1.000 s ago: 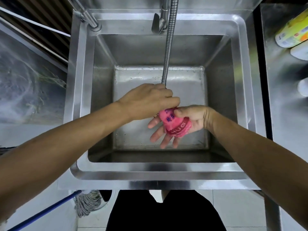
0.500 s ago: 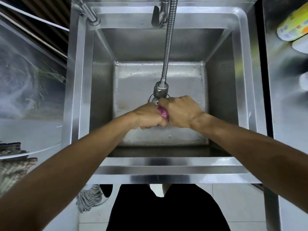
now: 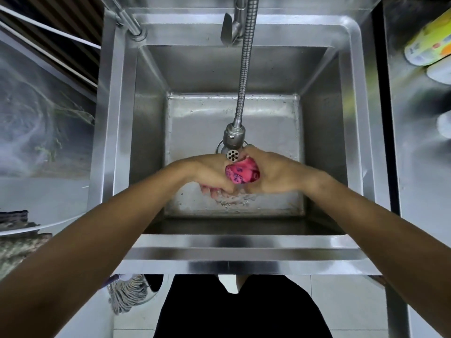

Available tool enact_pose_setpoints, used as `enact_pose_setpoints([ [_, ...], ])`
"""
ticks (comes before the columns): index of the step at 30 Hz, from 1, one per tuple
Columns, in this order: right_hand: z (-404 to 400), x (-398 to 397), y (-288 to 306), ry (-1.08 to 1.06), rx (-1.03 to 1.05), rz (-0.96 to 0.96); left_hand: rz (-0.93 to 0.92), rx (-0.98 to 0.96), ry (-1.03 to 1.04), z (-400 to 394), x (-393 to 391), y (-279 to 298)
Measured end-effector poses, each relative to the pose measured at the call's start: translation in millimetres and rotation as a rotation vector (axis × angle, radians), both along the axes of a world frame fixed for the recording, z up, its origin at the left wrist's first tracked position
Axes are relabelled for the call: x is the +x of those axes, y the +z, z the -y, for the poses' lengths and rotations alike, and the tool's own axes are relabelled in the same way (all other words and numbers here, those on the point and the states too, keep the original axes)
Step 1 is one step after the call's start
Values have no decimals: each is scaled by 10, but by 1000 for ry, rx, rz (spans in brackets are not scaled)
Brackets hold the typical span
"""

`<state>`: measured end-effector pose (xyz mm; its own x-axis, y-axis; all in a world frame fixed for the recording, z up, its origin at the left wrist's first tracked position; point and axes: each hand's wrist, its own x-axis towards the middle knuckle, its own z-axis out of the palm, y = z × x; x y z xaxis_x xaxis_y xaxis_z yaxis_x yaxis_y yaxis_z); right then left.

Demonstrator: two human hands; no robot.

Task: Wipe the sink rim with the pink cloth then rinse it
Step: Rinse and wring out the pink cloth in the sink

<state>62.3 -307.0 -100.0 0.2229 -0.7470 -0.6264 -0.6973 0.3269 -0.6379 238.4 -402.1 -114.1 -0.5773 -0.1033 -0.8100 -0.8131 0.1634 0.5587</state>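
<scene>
Both hands meet over the middle of the deep square stainless-steel sink [image 3: 151, 132], pressed together around the bunched pink cloth with dark purple markings [image 3: 240, 173]. The left hand [image 3: 210, 174] closes on the cloth's left part with its fingers curled underneath, and the right hand [image 3: 275, 174] wraps the right part, so the cloth is squeezed between the 2 palms with only its top showing. The cloth sits just below the round perforated nozzle [image 3: 232, 154] of the flexible ribbed metal faucet hose [image 3: 245, 76], which hangs down from the back of the sink. Water drips from under the hands and ripples on the wet sink floor. The broad front sink rim [image 3: 231, 254] lies bare and shiny near the person's body. On the steel counter [image 3: 415, 147] to the right lies a yellow and white labelled bottle [image 3: 429, 42]. A grey string mop head [image 3: 128, 293] rests on the tiled floor below the sink's left corner.
</scene>
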Motion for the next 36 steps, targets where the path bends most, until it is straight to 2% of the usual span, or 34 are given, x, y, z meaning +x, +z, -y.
enact_pose_setpoints([
  [3,83,-327,-128,-322,325,399,-194,-454,-153,4,39,-194],
  [5,95,-426,-365,-413,515,522,-333,-599,-100,-58,79,-318],
  [7,83,-375,-613,-359,708,592,-459,-748,-95,-142,83,-414],
  [9,77,-264,-774,-242,838,677,-564,-931,-201,-200,88,-508],
  [12,103,-93,-747,-122,904,738,-514,-1068,-402,-215,146,-578],
  [14,135,9,-687,-136,830,632,-395,-1068,-419,-172,168,-562],
  [18,231,239,-604,-98,206,-19,-140,-1015,-355,-67,103,-544],
  [21,231,317,-616,-10,89,-209,-5,-927,-306,-131,15,-520],
  [23,181,322,-661,126,11,-370,87,-750,-202,-178,-24,-552],
  [25,106,321,-719,205,-97,-438,124,-574,-121,-200,-44,-607],
  [27,42,313,-753,219,-170,-445,113,-481,-106,-195,-61,-658],
  [36,90,229,-740,308,-278,-487,74,-280,-122,-60,-174,-557],
])
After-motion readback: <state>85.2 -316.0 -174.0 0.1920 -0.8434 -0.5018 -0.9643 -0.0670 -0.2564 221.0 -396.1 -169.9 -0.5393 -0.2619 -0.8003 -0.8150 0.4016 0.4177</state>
